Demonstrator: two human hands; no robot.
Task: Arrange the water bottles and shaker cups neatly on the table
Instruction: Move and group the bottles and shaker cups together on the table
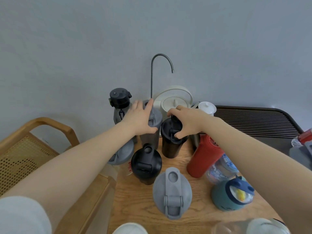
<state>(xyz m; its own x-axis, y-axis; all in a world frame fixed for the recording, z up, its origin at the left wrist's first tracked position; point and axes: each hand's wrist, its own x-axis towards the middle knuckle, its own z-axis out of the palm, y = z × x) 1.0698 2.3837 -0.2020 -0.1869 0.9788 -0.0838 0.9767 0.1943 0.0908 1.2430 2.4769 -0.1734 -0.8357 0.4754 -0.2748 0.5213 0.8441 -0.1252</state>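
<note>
Several bottles and shaker cups stand on a wooden table (194, 217). My left hand (141, 119) grips the lid of a grey shaker cup (150, 137) at the back. Beside it, my right hand (187, 121) clasps the lid of a black shaker cup (170, 146). In front stand another black shaker (146, 163), a grey-lidded shaker (172, 191) and, under my left forearm, a clear grey-lidded shaker (122, 152). A red bottle (205, 156), a clear blue-printed bottle (222, 168) and a teal bottle (231, 195) stand at the right. A grey bottle with a black cap (120, 105) is at the back left.
A white kettle (173, 100) with a curved metal spout (162, 65) and a white lidded cup (207, 107) stand against the wall. A dark slatted tray (253, 120) lies at the right. A wooden cane chair (33, 149) is at the left. Pale lids (130, 228) show at the near edge.
</note>
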